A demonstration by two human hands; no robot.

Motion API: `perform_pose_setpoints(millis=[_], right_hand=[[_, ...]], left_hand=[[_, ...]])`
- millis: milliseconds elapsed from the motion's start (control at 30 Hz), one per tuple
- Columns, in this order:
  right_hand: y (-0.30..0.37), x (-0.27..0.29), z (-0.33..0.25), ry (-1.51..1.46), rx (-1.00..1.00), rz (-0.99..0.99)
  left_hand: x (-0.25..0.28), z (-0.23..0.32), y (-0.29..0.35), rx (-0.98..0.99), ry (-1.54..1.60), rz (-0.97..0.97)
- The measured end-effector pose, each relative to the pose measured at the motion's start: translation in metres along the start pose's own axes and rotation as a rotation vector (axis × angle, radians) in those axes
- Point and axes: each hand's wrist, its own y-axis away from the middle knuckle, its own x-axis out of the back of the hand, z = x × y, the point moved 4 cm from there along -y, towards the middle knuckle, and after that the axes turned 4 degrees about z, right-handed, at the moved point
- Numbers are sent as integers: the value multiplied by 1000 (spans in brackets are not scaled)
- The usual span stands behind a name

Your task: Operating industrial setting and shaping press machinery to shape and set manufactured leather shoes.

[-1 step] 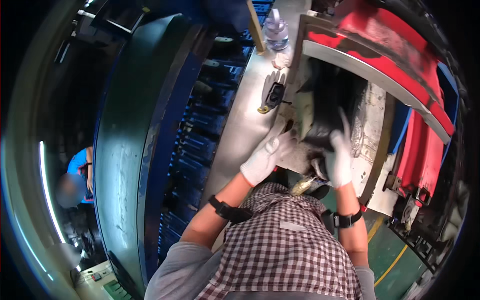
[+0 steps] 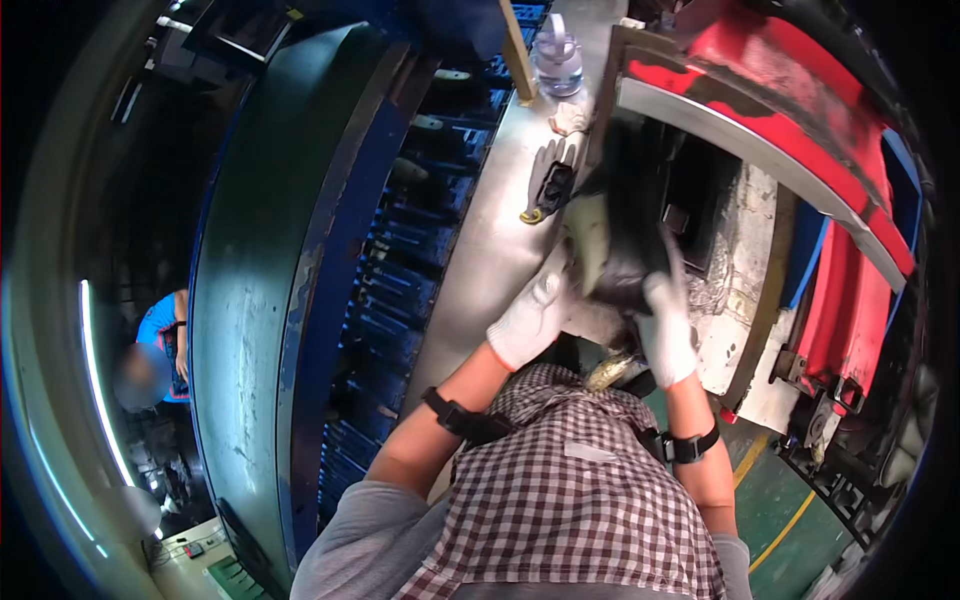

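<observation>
Between my two white-gloved hands is a long black boot-like piece (image 2: 630,245) with a pale cream sole-like strip (image 2: 590,240) along its left side; motion smears it, so its exact kind is unclear. My right hand (image 2: 668,325) grips its near right end, fingers closed. My left hand (image 2: 528,318) has its fingers at the near left end, beside the pale strip; these are blurred, and their hold is partly hidden. Both hands are over the worn pale machine bed (image 2: 740,270), in front of a dark opening.
A red curved machine frame (image 2: 770,120) arches over the far right. On the metal ledge (image 2: 480,240) lie a grey glove (image 2: 545,165), a black device (image 2: 555,185) and a crumpled white cloth (image 2: 568,118), with a clear bottle (image 2: 558,70) beyond. A person in blue (image 2: 160,345) is far left.
The black boot-like piece has shifted left and nearer, turning so its pale strip shows more. My right hand has moved slightly left with it; my left hand has hardly moved.
</observation>
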Motion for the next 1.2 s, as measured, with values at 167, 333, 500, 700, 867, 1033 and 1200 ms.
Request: perform_pose_setpoints(millis=[167, 333, 500, 700, 867, 1033, 1200], right_hand=[[16, -22, -6, 651, 323, -231], [22, 27, 5, 1263, 538, 233], [25, 23, 11, 1301, 567, 222], [23, 25, 13, 1287, 509, 238], [20, 19, 13, 1231, 522, 209], [24, 25, 19, 1323, 465, 228], [24, 31, 27, 1332, 461, 194]], left_hand=[[26, 31, 6, 120, 452, 392], [177, 43, -15, 114, 287, 956], [342, 90, -42, 44, 52, 1177], [403, 127, -65, 176, -510, 1360], [393, 123, -32, 94, -524, 1338], [354, 126, 81, -194, -1260, 1785], [478, 108, 237, -12, -364, 1920]])
